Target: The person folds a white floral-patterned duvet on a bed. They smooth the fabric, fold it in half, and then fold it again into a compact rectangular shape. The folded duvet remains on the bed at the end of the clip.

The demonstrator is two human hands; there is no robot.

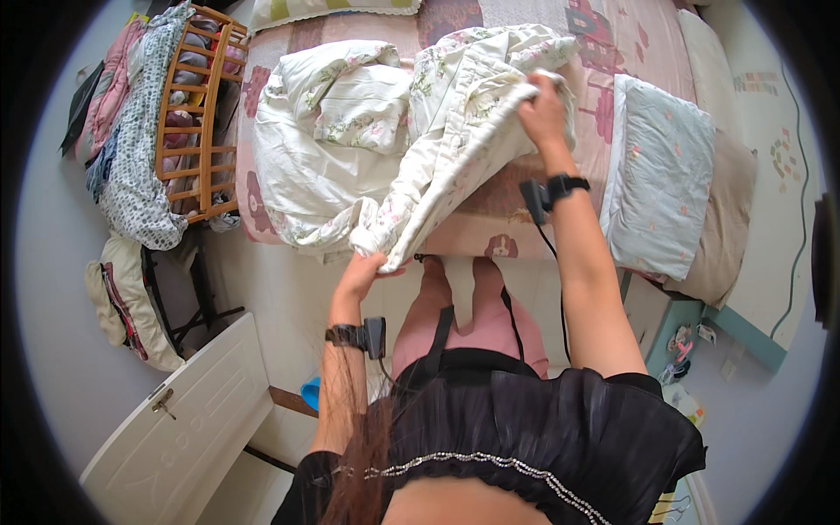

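Observation:
A cream floral quilt point(315, 164) lies bunched on the bed, which has a pink patterned sheet point(512, 197). With its fingers closed round the quilt's edge, my right hand point(543, 111) is raised over the bed at the upper right. My left hand point(364, 272) grips a gathered corner of the same quilt near the bed's front edge. Between both hands the quilt's edge runs in a slanting, taut fold. Some of the left fingers are hidden by the cloth. Each wrist wears a black strap with a small device.
A folded pale blue quilt point(659, 177) lies on the bed's right side over a beige pillow point(722, 216). A wooden slatted rail point(209, 125) with clothes stands at the left. An open white door point(184, 420) is at the lower left, near a blue container point(310, 394).

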